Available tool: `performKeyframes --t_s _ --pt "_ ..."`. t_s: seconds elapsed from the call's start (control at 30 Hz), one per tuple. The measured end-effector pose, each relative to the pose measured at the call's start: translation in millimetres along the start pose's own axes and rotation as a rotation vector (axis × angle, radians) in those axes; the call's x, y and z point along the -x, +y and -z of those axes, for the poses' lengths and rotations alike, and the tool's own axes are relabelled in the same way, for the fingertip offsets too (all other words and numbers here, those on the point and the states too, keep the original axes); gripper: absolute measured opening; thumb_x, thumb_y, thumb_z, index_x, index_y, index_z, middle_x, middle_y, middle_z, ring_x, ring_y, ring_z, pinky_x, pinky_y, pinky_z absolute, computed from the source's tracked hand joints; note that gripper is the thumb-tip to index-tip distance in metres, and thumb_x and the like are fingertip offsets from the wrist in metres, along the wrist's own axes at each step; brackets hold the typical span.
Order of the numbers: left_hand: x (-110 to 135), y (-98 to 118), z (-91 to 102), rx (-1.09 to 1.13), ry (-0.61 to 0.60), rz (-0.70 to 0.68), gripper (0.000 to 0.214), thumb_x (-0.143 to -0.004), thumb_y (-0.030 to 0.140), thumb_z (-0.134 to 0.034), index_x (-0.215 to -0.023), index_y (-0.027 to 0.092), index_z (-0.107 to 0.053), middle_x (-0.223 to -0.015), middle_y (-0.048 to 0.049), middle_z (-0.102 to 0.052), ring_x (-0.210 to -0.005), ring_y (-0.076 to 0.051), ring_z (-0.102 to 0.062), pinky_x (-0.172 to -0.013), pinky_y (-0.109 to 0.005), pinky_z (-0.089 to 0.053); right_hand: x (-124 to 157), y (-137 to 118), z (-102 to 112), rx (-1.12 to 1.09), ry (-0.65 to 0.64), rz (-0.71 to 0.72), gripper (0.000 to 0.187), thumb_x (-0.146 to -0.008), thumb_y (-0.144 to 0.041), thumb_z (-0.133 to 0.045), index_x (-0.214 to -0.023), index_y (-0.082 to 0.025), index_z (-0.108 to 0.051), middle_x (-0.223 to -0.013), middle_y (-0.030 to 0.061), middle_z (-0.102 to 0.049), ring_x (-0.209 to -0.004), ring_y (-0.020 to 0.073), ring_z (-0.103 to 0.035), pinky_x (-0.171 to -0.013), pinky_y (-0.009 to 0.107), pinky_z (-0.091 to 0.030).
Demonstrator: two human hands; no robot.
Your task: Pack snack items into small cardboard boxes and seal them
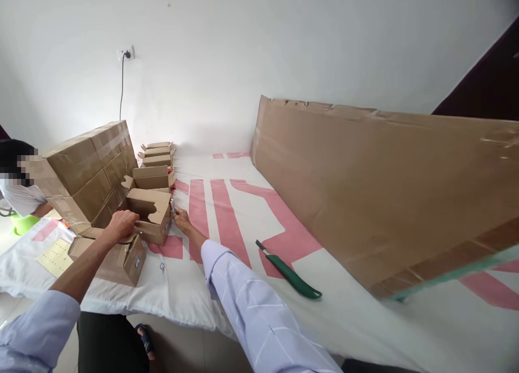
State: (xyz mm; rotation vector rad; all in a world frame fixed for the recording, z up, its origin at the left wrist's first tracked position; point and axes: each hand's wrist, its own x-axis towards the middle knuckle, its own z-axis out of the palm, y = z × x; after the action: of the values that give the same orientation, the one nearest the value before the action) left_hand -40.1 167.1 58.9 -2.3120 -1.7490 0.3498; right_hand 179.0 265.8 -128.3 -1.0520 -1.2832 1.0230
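My left hand is curled over the near edge of a small brown cardboard box with an open, notched flap. My right hand is at the box's right side, its fingers pinched on a small white item that I cannot make out. Another small box with a label lies under my left forearm. Behind stands a row of several more small open boxes.
Large taped cartons are stacked at the left, with another person beside them. A green-handled knife lies on the white and pink sheet. A long cardboard carton fills the right side.
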Motion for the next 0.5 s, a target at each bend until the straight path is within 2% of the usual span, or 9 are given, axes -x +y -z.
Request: performKeyframes --t_s 0.13,0.23,0.3,0.37,0.43,0.5 --pt "-7 0 -7.2 0.034 -0.018 -0.005 0.028 -0.092 0.011 -0.063 -0.106 0.023 -0.083 -0.111 -0.0168 -0.084 -0.112 -0.035 -0.080 -0.093 -0.042 -0.060 -17 10 2 0.091 -0.004 -0.020 0.020 -0.080 -0.034 -0.059 -0.084 -0.022 -0.075 -0.089 0.0035 -0.077 -0.096 0.0251 -0.063 -0.084 0.031 -0.053" --pt "-13 0 -13.2 0.065 -0.020 -0.010 0.023 -0.094 0.015 -0.066 -0.108 0.024 -0.082 -0.114 -0.0148 -0.084 -0.114 -0.034 -0.079 -0.096 -0.041 -0.059 -30 17 -2 0.144 0.000 -0.047 0.020 -0.086 -0.028 -0.059 -0.085 -0.021 -0.078 -0.096 0.0043 -0.080 -0.102 0.0267 -0.067 -0.090 0.033 -0.055" --pt "-20 0 -16.5 0.077 -0.020 -0.003 0.021 -0.095 0.019 -0.068 -0.110 0.025 -0.081 -0.116 -0.0141 -0.083 -0.115 -0.033 -0.078 -0.097 -0.040 -0.058 -40 20 -6 0.170 0.004 -0.079 0.021 -0.095 -0.030 -0.062 -0.095 -0.019 -0.080 -0.105 0.0045 -0.080 -0.107 0.0278 -0.069 -0.095 0.036 -0.058" --pt "-29 1 -18.4 0.081 -0.023 0.012 0.020 -0.096 0.021 -0.068 -0.110 0.024 -0.081 -0.116 -0.0148 -0.083 -0.114 -0.034 -0.078 -0.096 -0.041 -0.058 -48 20 -9 0.191 0.006 -0.120 0.025 -0.103 -0.038 -0.069 -0.113 -0.018 -0.079 -0.121 0.0057 -0.078 -0.112 0.0285 -0.071 -0.098 0.042 -0.061" --pt "-38 2 -18.8 0.082 -0.027 0.029 0.021 -0.096 0.021 -0.066 -0.109 0.022 -0.082 -0.115 -0.0169 -0.082 -0.113 -0.035 -0.078 -0.095 -0.043 -0.059 -55 18 -9 0.206 0.001 -0.156 0.037 -0.105 -0.045 -0.073 -0.129 -0.018 -0.074 -0.135 0.0077 -0.073 -0.117 0.0296 -0.072 -0.100 0.047 -0.063" --pt "-44 4 -18.4 0.084 -0.025 0.037 0.023 -0.096 0.018 -0.063 -0.109 0.020 -0.082 -0.115 -0.0191 -0.081 -0.114 -0.037 -0.077 -0.094 -0.045 -0.059 -56 12 -6 0.209 -0.016 -0.168 0.042 -0.105 -0.046 -0.073 -0.137 -0.019 -0.071 -0.142 0.0092 -0.070 -0.120 0.0299 -0.072 -0.101 0.049 -0.064"
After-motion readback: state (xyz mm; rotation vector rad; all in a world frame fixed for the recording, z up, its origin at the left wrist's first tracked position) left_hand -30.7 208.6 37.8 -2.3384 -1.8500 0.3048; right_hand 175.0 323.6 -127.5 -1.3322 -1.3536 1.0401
